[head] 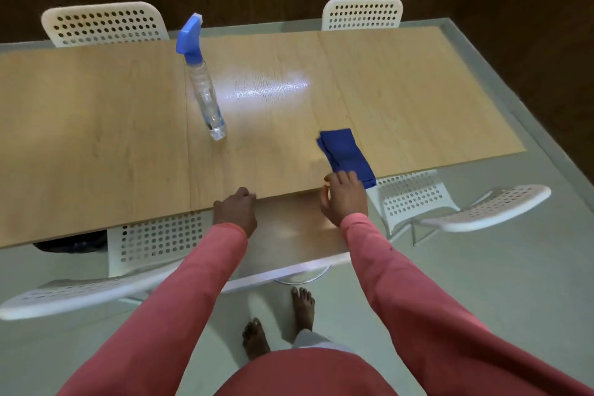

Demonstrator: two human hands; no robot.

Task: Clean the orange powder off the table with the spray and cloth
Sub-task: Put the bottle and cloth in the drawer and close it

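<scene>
While both arms reach forward in pink sleeves, the left hand (236,207) sits at the near edge of the counter (96,138), knuckles up and fingers curled under into a loose fist; whether they hook the edge or hold nothing cannot be told. The right hand (344,196) lies at the same edge, further right, palm down, its fingers (345,177) spread and relaxed with the tips resting on the near end of the cloth (345,154). The thumb points left and nothing is gripped.

That cloth is dark blue, folded into a long strip, lying flat on the counter near the edge and angled away to the left. The spray (204,87), a clear bottle with a blue trigger head, stands upright further back and left of the cloth, well apart from both hands. No label or writing can be read on the bottle or the cloth.

No orange powder can be made out on the wood; a bright glare lies just right of the spray. White perforated chairs (106,24) stand around the counter, and bare feet (302,307) show on the floor below.
</scene>
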